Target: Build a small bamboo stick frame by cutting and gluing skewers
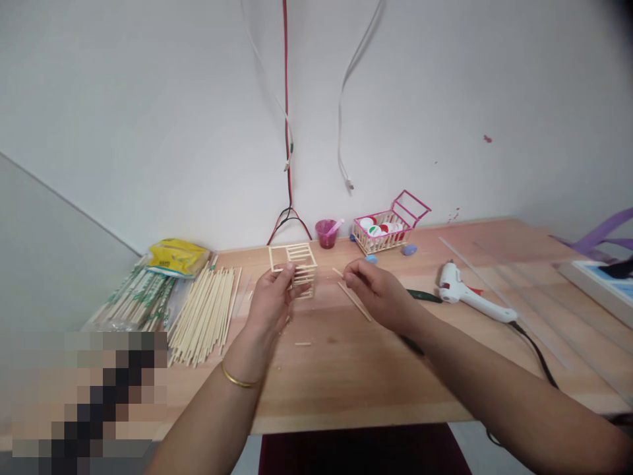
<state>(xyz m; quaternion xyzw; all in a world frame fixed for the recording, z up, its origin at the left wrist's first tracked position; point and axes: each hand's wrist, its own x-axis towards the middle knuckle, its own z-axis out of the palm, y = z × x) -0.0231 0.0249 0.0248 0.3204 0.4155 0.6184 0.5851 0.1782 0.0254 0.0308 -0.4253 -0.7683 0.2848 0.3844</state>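
My left hand (274, 293) grips a small open frame of wooden sticks (305, 258), its thumb on the near side and slats showing to the right. A short stick piece (337, 272) pokes out from the pinched fingertips of my right hand (373, 287), a little to the right of the frame. Below that hand a longer loose stick (355, 301) lies on the wooden table (316, 389). Another short cut piece (302, 344) rests nearer to me.
At left lie a pile of bare sticks (205, 316), wrapped sticks (141, 290) and a yellow packet (178, 257). Behind stand a pink cup (326, 234) and a stick-built cart (383, 231) holding round caps. A white glue gun (469, 297), its cord trailing, and clear rods (504, 300) lie right.
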